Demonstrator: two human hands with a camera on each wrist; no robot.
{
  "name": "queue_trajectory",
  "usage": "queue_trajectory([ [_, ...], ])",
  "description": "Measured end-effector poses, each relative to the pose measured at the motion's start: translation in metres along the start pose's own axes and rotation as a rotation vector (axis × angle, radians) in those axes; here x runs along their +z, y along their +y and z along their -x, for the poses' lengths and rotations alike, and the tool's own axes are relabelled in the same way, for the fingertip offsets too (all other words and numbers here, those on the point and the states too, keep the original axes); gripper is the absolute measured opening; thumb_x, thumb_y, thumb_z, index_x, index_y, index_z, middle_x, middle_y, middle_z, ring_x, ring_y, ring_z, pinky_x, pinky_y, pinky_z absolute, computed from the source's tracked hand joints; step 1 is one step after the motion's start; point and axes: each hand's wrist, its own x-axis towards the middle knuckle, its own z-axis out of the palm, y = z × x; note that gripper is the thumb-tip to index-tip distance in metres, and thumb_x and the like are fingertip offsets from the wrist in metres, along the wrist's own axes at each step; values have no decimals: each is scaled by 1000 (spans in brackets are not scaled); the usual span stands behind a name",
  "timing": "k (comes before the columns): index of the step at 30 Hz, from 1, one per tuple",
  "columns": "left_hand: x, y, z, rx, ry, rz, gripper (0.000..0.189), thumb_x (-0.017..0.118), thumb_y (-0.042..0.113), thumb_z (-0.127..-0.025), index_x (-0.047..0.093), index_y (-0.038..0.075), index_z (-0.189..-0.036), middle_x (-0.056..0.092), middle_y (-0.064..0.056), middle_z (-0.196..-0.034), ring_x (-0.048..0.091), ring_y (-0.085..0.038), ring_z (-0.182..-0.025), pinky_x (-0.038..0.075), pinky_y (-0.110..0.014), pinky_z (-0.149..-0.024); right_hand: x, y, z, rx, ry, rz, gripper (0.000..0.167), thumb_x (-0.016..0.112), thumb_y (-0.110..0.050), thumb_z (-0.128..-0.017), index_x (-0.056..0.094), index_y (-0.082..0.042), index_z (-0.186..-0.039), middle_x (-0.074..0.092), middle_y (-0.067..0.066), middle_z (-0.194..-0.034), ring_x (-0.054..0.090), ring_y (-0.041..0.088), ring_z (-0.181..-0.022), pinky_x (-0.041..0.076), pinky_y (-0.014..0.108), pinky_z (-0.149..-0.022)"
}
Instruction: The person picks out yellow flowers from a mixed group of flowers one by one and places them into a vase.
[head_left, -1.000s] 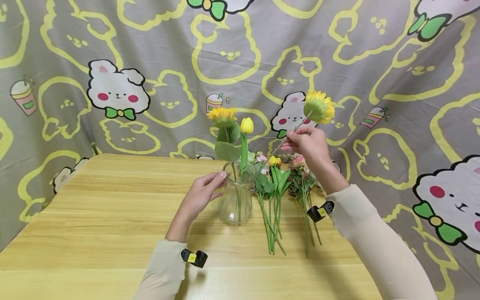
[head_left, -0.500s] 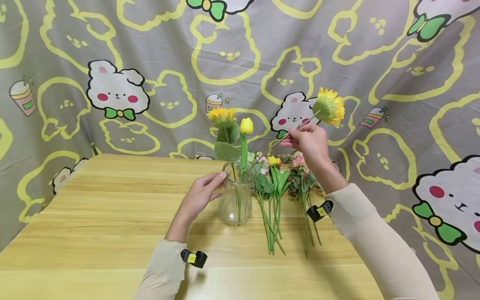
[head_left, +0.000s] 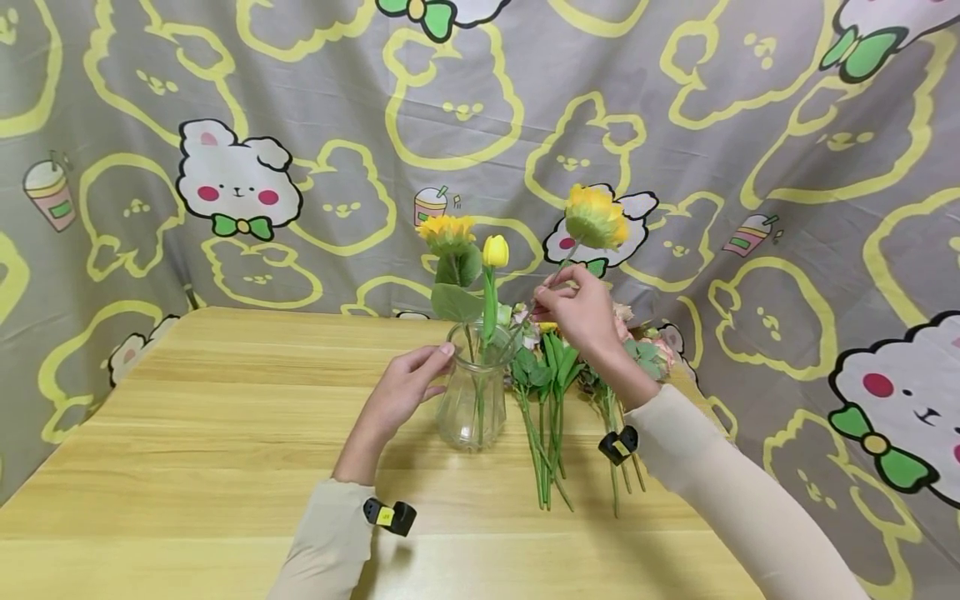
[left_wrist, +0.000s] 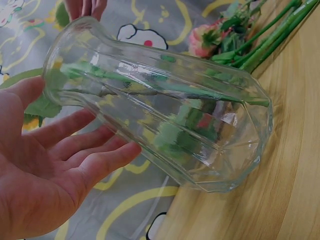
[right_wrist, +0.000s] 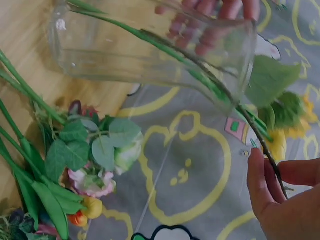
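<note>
Two flowers stand in the tall, see-through vase [head_left: 457, 417] that looks like glass: a big yellow sunflower with round green leaves [head_left: 447, 236] and a smooth yellow tulip with a green stem [head_left: 496, 251]. The vase is upright on the pale yellow wooden worktop [head_left: 225, 433]. The left hand [head_left: 405, 383] is at its neck, with the thumb tip by the rim and the other fingers loose and spread, so it seems to steady the vase more than squeeze it. The right hand [head_left: 581, 308] pinches the thin brown stem of another fluffy yellow sunflower [head_left: 595, 218]. That flower leans to the right with its head up high, and the low end of its stem goes in at the mouth of the vase. The step in hand looks like putting this flower in with the other two. The next move seems to call for tipping the stem more upright and sliding it down gently, without bumping the tulip. Loose flowers lie right of the vase, with a yellow-and-orange tulip [right_wrist: 92, 207] and soft pink roses [head_left: 663, 354] among them; they may be for later.
</note>
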Motion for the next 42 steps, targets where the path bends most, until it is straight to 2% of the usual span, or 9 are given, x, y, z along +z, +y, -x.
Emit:
queue_trajectory([
  [3, 0, 0, 0, 0, 0, 3, 59, 55, 53, -102, 61, 6, -138, 56, -17, -144, 51, -31, -139, 51, -44, -110, 7, 1, 3, -18, -18, 86, 21, 66, -8, -98, 58, 3, -113, 74, 27, -105, 77, 30, -82, 65, 29, -73],
  [8, 0, 1, 1, 0, -1, 3, 59, 55, 52, -102, 60, 6, -139, 56, -17, -144, 51, -31, -139, 51, -44, -110, 16, 2, 6, -39, -26, 209, 22, 69, -12, -95, 63, -2, -114, 76, 19, -101, 76, 31, -86, 60, 28, -66],
  [15, 0, 1, 1, -1, 1, 10, 59, 56, 51, -102, 60, 5, -139, 55, -16, -146, 51, -32, -139, 50, -47, -111, 22, 2, 9, -47, -41, 230, 22, 69, -15, -97, 63, -2, -113, 77, 16, -98, 75, 32, -86, 59, 30, -69],
  [20, 1, 1, 0, 0, 8, 9, 58, 56, 50, -103, 60, 4, -139, 55, -17, -146, 51, -32, -139, 51, -45, -110, 26, 0, 10, -27, -28, 253, 19, 69, -22, -98, 64, -7, -108, 78, 14, -96, 75, 32, -83, 52, 28, -55],
  [23, 1, 1, 0, -2, 9, 8, 58, 56, 50, -103, 60, 4, -138, 55, -17, -145, 52, -32, -138, 52, -44, -109, 28, -1, 11, -20, -41, 285, 20, 69, -24, -98, 64, -8, -107, 78, 13, -95, 74, 32, -82, 50, 28, -51],
  [31, 1, 0, 0, -2, 10, 8, 59, 56, 50, -103, 60, 3, -138, 56, -18, -145, 52, -33, -138, 50, -47, -111, 32, 2, 12, -41, -75, 394, 18, 69, -24, -96, 67, -8, -105, 77, 11, -97, 73, 26, -83, 55, 31, -63],
  [38, 0, 1, 0, -2, 9, 8, 59, 56, 50, -102, 60, 4, -138, 56, -17, -144, 52, -33, -138, 51, -46, -110, 36, 5, 13, -134, -81, 480, 13, 72, -14, -93, 69, -5, -101, 77, 10, -88, 72, 23, -77, 59, 39, -71],
  [42, 1, 1, -1, -1, 6, 7, 59, 56, 50, -102, 60, 4, -139, 55, -17, -145, 52, -33, -138, 51, -46, -110, 38, 7, 12, -158, -89, 510, 12, 71, -10, -92, 68, -2, -101, 75, 9, -83, 69, 21, -71, 59, 41, -75],
])
